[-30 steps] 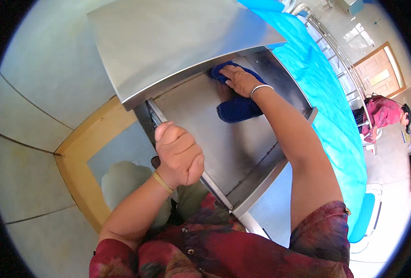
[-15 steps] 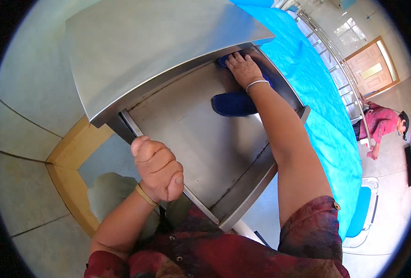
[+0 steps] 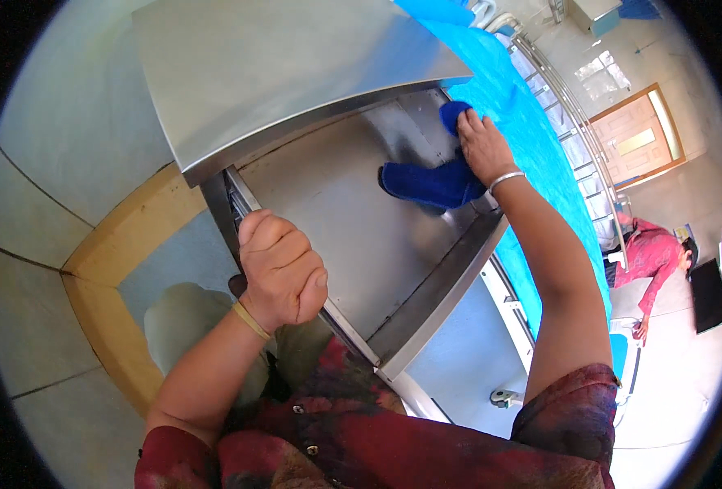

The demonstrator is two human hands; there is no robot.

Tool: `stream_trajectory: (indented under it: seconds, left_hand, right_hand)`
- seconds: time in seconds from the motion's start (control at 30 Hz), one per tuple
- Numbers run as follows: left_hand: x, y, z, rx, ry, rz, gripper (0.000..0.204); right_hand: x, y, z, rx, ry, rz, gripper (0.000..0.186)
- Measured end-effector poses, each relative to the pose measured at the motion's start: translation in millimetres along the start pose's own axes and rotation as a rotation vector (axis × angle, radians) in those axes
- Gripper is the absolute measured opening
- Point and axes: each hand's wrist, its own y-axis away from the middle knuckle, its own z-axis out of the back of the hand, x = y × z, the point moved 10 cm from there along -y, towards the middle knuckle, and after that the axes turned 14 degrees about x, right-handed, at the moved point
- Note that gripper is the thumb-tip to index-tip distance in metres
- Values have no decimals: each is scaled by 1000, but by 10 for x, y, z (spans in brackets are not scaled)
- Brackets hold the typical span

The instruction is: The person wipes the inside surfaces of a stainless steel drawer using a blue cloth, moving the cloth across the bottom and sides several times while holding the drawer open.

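Note:
A dark blue cloth point(image 3: 428, 182) bends from the floor of a pulled-out metal drawer point(image 3: 328, 196) up its right wall. My right hand point(image 3: 485, 147), with a pale bangle at the wrist, grips the cloth over the top of that wall. One end of the cloth shows beyond my fingertips, and the longer end hangs into the drawer. My left hand point(image 3: 283, 269) is closed in a fist around the drawer's left side edge. The palm and the edge inside it are hidden.
The cabinet's smooth steel top point(image 3: 296, 73) overhangs the drawer's far end. Right of it lies a bed with a bright blue cover point(image 3: 532, 196) and metal rails point(image 3: 561, 98). Another person in a red shirt point(image 3: 650, 253) stands farther right. A tiled wall point(image 3: 51, 269) is at left.
My right hand has moved from the drawer's inside far corner up and right onto its right wall, pulling the cloth along. My left hand stays on the left side. The other person has bent lower.

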Motion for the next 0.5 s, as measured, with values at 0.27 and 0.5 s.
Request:
stream_trajectory:
  seconds: [0.27, 0.5]
  left_hand:
    - [205, 71, 82, 38, -7, 41, 17]
    - [113, -61, -37, 85, -16, 35, 16]
  right_hand:
    - [265, -353, 238, 29, 70, 30, 43]
    - [252, -906, 220, 62, -48, -158, 40]
